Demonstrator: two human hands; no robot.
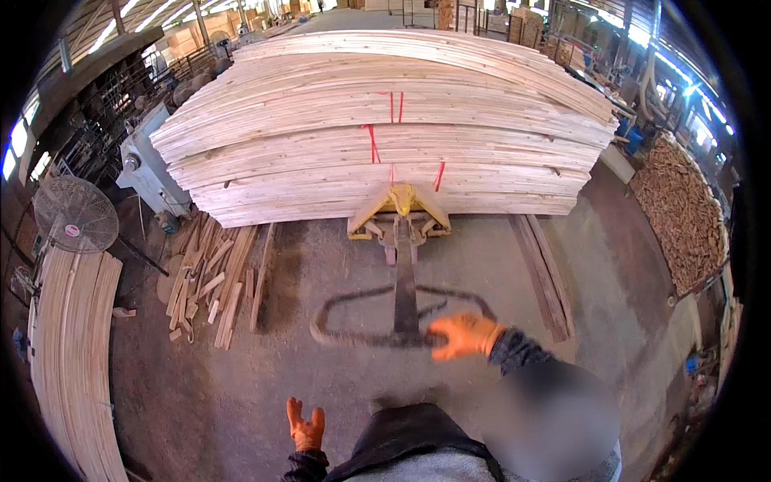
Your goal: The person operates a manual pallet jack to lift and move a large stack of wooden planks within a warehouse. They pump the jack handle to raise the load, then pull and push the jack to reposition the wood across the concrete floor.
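Right grip, orange-gloved, is at the near right corner of the handle loop. Blur there, can't tell if fingers fully close round the bar. Rest of loop runs off it to 9 o'clock, far side arcing round at 11. Left grip: wide, fingers spread, well apart from loop, which sits at its 1 o'clock. Shaft runs from loop toward 12 to yellow pallet jack, at near face of lumber stack. Scrap wood at loop's 9–10; dark timbers at right grip's 2.
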